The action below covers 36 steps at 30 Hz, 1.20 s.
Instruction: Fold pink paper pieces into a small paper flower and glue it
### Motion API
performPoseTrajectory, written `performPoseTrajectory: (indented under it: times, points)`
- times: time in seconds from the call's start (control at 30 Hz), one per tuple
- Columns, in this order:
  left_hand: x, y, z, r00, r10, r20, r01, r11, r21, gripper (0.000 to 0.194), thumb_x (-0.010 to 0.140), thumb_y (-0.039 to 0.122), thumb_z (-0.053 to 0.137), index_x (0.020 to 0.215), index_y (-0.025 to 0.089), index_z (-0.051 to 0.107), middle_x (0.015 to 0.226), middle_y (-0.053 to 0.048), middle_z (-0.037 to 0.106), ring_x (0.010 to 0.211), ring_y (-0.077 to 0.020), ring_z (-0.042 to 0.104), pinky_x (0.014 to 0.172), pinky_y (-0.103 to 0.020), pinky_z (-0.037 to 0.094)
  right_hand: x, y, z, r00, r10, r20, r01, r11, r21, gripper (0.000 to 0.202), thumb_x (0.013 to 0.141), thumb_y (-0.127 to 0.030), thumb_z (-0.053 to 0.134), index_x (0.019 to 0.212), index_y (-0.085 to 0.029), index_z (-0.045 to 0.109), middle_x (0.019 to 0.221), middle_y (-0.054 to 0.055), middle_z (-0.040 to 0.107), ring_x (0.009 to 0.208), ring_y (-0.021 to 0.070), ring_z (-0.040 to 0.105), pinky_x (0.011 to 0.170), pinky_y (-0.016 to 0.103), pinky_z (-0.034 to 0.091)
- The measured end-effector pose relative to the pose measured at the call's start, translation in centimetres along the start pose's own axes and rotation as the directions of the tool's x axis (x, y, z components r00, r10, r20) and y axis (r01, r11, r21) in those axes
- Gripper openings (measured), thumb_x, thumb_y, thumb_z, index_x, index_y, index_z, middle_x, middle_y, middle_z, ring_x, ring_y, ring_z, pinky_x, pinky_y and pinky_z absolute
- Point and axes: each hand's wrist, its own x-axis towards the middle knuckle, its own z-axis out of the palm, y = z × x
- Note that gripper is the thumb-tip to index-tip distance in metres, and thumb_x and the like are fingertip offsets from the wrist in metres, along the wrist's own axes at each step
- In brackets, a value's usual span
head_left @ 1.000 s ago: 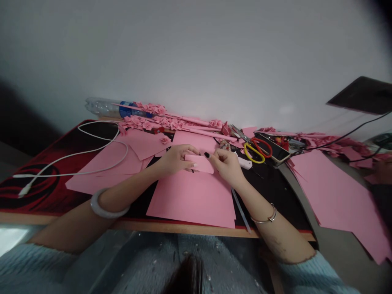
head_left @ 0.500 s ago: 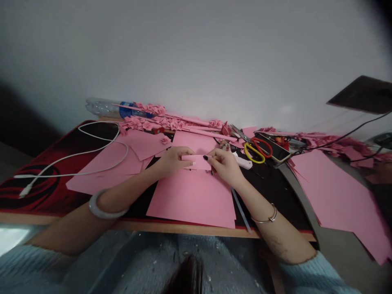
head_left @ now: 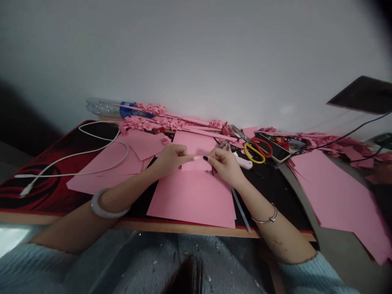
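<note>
A small pink paper piece (head_left: 196,165) is held between both hands above larger pink sheets (head_left: 192,200) near the table's front. My left hand (head_left: 172,160) pinches its upper left part, thumb stretched along the top edge. At the upper right, my right hand (head_left: 225,164) grips the same piece with thumb and fingers. The two thumb tips are close together at the paper's top edge. Part of the piece lies behind the fingers.
Pink paper flowers (head_left: 174,123) line the wall beside a plastic bottle (head_left: 104,107). Scissors (head_left: 256,150) and a phone (head_left: 277,150) lie right of my hands. A white cable (head_left: 73,154) loops at left. More pink sheets (head_left: 333,192) lie at right.
My left thumb has moved up and right along the paper's top edge, closer to my right thumb. The small paper now shows more of its face below the thumbs.
</note>
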Motion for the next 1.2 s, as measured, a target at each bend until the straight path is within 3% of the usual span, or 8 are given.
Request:
performPoseTrajectory:
  times: [0.23,0.33,0.43,0.53,0.63,0.77,0.87,1.2]
  points:
    - [0.1,0.4,-0.4,0.999,0.043,0.001,-0.043,0.999,-0.016,0.049,0.079,0.042,0.05,0.044,0.016,0.027,0.04,0.006,0.028,0.038,-0.0042,0.032,0.04,-0.017,0.028,0.1,-0.1,-0.1,0.999,0.021,-0.026,-0.02,0.999,0.044,0.023,0.078,-0.036,0.055,0.066,-0.017,0.05,0.044,-0.005,0.047,0.038,0.0077,0.044,0.038,0.019,0.034]
    - [0.2,0.1,-0.9,0.997,0.028,-0.068,-0.029,0.999,-0.017,0.045,0.083,0.041,0.043,0.047,0.015,0.042,0.04,0.003,0.041,0.04,-0.0058,0.04,0.043,-0.018,0.032,0.2,0.1,-0.4,0.998,0.031,-0.047,-0.027,0.996,0.09,0.023,0.077,-0.035,0.055,0.065,-0.017,0.049,0.044,-0.004,0.05,0.036,0.0074,0.045,0.037,0.019,0.034]
    - [0.4,0.1,-1.2,0.976,0.131,-0.175,-0.126,0.991,0.038,0.028,0.078,0.04,0.053,0.084,0.014,0.061,0.075,-0.004,0.063,0.065,-0.0117,0.056,0.056,-0.02,0.043,0.3,0.5,-0.4,0.995,0.071,-0.071,-0.058,0.983,0.173,0.022,0.076,-0.036,0.056,0.067,-0.017,0.05,0.044,-0.004,0.051,0.033,0.0069,0.045,0.036,0.018,0.034]
    - [0.3,0.4,-0.8,0.937,0.348,-0.036,-0.339,0.928,0.154,0.054,0.065,0.04,0.068,0.112,0.016,0.054,0.113,-0.011,0.058,0.101,-0.021,0.054,0.085,-0.03,0.043,0.4,0.6,-0.2,0.99,0.132,-0.046,-0.115,0.958,0.262,0.019,0.074,-0.034,0.059,0.079,-0.016,0.055,0.044,-0.005,0.052,0.031,0.0074,0.046,0.033,0.017,0.033]
    - [0.1,0.6,-0.2,0.909,0.383,0.164,-0.41,0.891,0.192,0.051,0.069,0.037,0.065,0.116,0.018,0.053,0.115,-0.01,0.058,0.107,-0.0218,0.052,0.094,-0.032,0.037,0.3,0.5,0.2,0.985,0.175,0.001,-0.165,0.926,0.341,0.024,0.072,-0.031,0.061,0.09,-0.017,0.055,0.042,-0.007,0.052,0.03,0.0079,0.047,0.033,0.017,0.034]
    - [-0.2,0.5,0.1,0.945,0.281,0.165,-0.308,0.937,0.165,0.03,0.084,0.033,0.046,0.104,0.017,0.061,0.097,-0.006,0.067,0.087,-0.0167,0.061,0.081,-0.026,0.043,0.3,0.3,0.2,0.982,0.187,0.029,-0.18,0.874,0.452,0.024,0.075,-0.038,0.058,0.085,-0.017,0.052,0.047,-0.004,0.057,0.034,0.0081,0.049,0.034,0.018,0.038]
    - [-0.2,0.5,-0.1,0.972,0.157,0.173,-0.173,0.981,0.084,0.038,0.088,0.036,0.034,0.074,0.014,0.063,0.066,-0.003,0.064,0.068,-0.0135,0.061,0.069,-0.022,0.045,0.4,0.3,0.1,0.988,0.15,0.041,-0.152,0.871,0.468,0.026,0.076,-0.041,0.057,0.081,-0.017,0.051,0.051,-0.002,0.059,0.036,0.0078,0.05,0.036,0.018,0.039]
    - [-0.3,1.0,0.2,0.968,0.157,0.198,-0.156,0.988,-0.02,0.028,0.086,0.034,0.04,0.084,0.014,0.059,0.08,-0.003,0.061,0.077,-0.0147,0.059,0.069,-0.022,0.044,0.2,0.3,0.1,0.993,0.112,0.049,-0.121,0.959,0.258,0.025,0.076,-0.034,0.058,0.062,-0.015,0.049,0.051,0.0,0.059,0.035,0.0066,0.048,0.037,0.019,0.037]
